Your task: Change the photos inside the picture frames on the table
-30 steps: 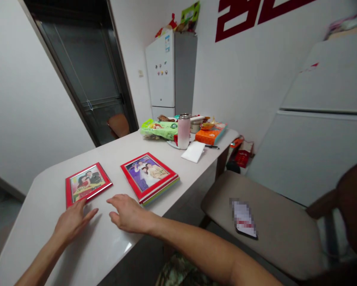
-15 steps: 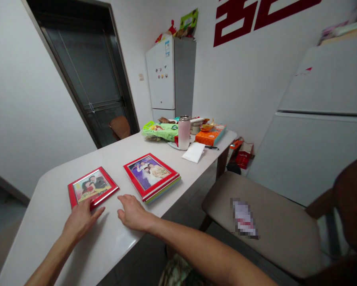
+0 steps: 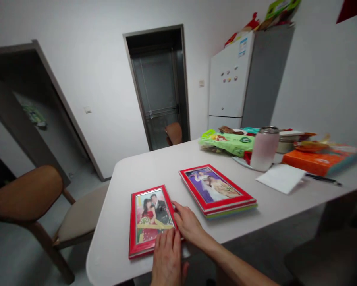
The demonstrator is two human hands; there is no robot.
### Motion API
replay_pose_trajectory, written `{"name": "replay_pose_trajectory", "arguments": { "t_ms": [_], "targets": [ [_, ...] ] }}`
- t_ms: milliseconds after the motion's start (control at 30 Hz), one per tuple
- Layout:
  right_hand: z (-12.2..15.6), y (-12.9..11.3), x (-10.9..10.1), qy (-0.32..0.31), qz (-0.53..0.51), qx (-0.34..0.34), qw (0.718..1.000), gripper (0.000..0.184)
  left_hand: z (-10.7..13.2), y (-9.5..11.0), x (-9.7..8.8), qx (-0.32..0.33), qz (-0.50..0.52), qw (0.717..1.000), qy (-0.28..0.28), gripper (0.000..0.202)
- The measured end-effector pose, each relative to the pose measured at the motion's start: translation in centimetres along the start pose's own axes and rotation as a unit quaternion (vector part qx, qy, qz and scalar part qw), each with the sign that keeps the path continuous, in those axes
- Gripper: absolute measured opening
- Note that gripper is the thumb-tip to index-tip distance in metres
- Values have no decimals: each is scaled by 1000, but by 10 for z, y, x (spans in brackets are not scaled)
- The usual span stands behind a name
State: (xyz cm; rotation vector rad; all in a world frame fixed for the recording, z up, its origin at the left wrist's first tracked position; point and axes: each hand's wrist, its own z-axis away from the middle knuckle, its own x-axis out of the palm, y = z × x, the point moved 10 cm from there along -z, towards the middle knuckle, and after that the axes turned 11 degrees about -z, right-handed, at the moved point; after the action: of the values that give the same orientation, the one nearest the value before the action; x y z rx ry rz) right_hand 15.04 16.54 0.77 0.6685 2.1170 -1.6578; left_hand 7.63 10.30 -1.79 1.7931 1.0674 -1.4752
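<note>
A red photo frame [image 3: 132,230] with a picture of a couple lies face up on the white table. My left hand [image 3: 167,254] rests on its near edge, the fingers stretched out flat side by side and the thumb apart from them. At the frame's right side, my right hand [image 3: 190,224] holds the edge with thumb and fingers; part of its grip is hidden. Just beyond that hand sits a stack topped by another red photo frame [image 3: 206,206] with a purple wedding picture. Something green-edged shows beneath it.
Farther right on the white table [image 3: 148,167] are a pink tumbler [image 3: 265,149], a green snack bag [image 3: 232,143], white paper [image 3: 281,178], a black pen [image 3: 323,178] and an orange box [image 3: 309,161]. A chair [image 3: 26,194] stands left of the table.
The view has swung left and closer. My right hand has moved from the gap between the frames onto the near frame's right edge. That frame lies at a different angle to the stack.
</note>
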Motion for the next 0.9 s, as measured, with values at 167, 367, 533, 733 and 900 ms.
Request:
{"name": "replay_pose_trajectory", "arguments": {
  "t_ms": [167,367,533,733,900],
  "targets": [
    [4,11,-3,-12,-138,13,990,44,17,-4,-18,43,45,993,102,46],
    [4,-12,-15,44,-227,-24,973,47,27,-50,-104,-56,208,938,273,44],
    [9,-72,12,-29,-164,-148,975,45,43,-115,-112,-272,451,796,299,46],
    [8,-53,44,-104,-4,-133,986,44,56,-120,-44,-279,508,798,163,52],
    [11,-39,51,-159,36,-143,976,45,67,-113,-26,-253,287,921,73,46]
  ]
}}
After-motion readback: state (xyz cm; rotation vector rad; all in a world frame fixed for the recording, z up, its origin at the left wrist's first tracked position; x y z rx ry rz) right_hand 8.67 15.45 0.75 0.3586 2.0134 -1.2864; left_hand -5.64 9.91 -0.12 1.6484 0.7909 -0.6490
